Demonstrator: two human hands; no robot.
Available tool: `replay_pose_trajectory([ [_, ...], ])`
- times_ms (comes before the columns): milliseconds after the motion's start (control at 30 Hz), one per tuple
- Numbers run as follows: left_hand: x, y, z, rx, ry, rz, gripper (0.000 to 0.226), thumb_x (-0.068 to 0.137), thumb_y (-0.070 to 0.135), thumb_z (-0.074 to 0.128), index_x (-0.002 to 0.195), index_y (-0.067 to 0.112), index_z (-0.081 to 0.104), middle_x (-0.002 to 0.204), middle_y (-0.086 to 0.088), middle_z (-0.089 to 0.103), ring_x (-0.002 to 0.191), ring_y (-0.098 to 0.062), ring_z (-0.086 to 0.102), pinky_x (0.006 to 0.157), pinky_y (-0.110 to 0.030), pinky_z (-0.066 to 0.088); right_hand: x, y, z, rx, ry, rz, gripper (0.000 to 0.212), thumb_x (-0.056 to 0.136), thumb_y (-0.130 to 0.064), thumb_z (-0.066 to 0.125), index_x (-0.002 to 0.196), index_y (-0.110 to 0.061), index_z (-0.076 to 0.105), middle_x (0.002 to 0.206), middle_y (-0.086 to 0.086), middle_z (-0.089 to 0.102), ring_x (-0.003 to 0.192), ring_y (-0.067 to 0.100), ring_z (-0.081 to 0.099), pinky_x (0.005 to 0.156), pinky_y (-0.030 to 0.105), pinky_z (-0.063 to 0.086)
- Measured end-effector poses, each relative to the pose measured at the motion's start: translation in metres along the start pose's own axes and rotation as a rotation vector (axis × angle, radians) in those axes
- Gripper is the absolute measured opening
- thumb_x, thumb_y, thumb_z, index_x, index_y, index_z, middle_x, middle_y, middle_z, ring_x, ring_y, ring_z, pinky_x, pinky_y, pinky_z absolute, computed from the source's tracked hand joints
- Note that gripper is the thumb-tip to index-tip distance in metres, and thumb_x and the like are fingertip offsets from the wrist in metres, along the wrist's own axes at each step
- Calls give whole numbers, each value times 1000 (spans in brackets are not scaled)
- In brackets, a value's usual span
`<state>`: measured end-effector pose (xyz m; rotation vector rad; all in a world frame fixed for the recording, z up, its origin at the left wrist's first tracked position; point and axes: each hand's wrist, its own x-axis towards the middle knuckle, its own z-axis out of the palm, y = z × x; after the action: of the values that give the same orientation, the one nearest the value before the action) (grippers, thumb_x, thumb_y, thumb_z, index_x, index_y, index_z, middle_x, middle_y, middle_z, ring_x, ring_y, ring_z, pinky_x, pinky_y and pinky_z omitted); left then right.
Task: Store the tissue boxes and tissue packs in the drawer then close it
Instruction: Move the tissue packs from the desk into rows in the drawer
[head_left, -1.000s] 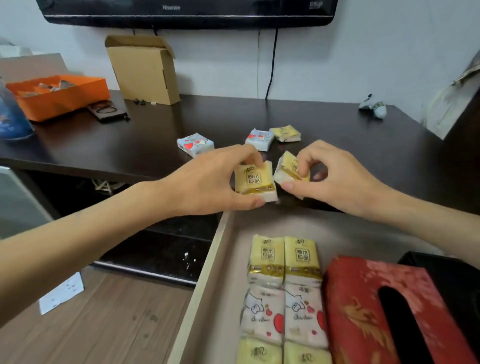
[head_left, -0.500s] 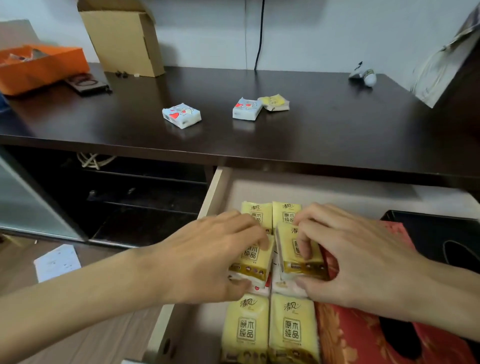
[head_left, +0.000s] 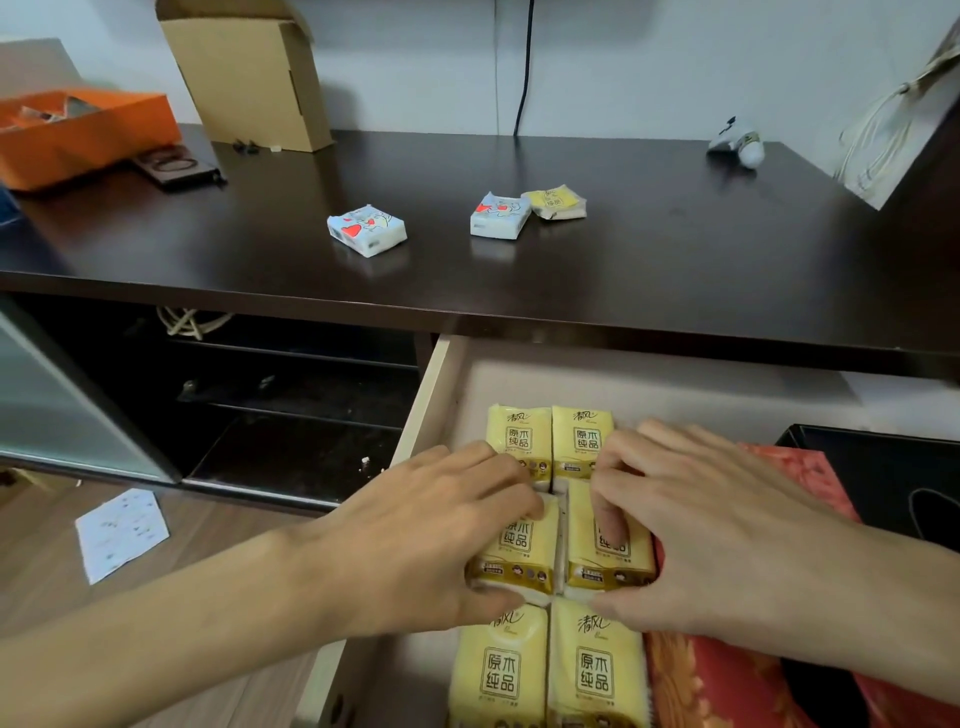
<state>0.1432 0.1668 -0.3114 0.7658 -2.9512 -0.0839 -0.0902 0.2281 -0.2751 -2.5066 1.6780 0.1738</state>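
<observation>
The open drawer (head_left: 426, 400) holds two columns of yellow tissue packs beside a red tissue box (head_left: 727, 675) and a black box (head_left: 883, 478). My left hand (head_left: 431, 540) grips a yellow pack (head_left: 519, 551) lying on the left column. My right hand (head_left: 717, 535) grips another yellow pack (head_left: 608, 556) on the right column. Both packs rest on top of the packs beneath. On the dark tabletop (head_left: 675, 260) lie a blue heart-print pack (head_left: 366, 229), a second blue pack (head_left: 500, 215) and a yellow pack (head_left: 556, 201).
At the table's back stand a cardboard box (head_left: 249, 73) and an orange box (head_left: 78, 135) with a dark case (head_left: 176, 166) beside it. A small white object (head_left: 737, 143) lies at the right rear. Open shelves (head_left: 260, 395) and a paper slip (head_left: 122, 532) lie left of the drawer.
Both hands carried their yellow packs from the table edge down into the drawer and set them on the two columns. The camera view tilted downward.
</observation>
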Motion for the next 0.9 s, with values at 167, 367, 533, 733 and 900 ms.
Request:
replay_pose_trajectory([
  [167,1,0,3,38,5,23,62,80,64,61,129,27,55,129,8,55,115,-12,52,89,-29,48,7,-2,3,-48,-3,10,48,68,-83,49,85,-38,47,104,-25,35,101,8,31,82,29,26],
  [367,0,-1,6,12,35,29,63,81,67,56,127,24,59,132,7,54,118,-12,52,91,-33,51,15,-6,6,-59,1,10,48,67,-79,61,87,-37,52,105,-20,36,99,8,26,78,30,24],
  [533,-1,1,5,35,22,46,63,86,68,51,130,23,58,136,6,51,121,-12,49,93,-32,49,13,-4,2,-21,-6,-4,52,69,-84,54,89,-36,57,108,-21,37,103,5,29,78,27,30],
  [733,3,-9,-19,-9,131,-15,43,91,57,53,120,27,63,123,14,58,108,-9,56,85,-28,50,18,13,-33,256,207,43,42,77,-77,48,82,-39,63,91,-23,62,93,-2,56,78,32,48],
  [900,28,-58,-67,-42,309,-235,31,92,51,50,114,33,63,109,19,63,105,-6,60,83,-39,53,67,51,-78,462,481,85,26,84,-51,65,71,-28,69,71,-12,71,68,5,64,65,30,48],
])
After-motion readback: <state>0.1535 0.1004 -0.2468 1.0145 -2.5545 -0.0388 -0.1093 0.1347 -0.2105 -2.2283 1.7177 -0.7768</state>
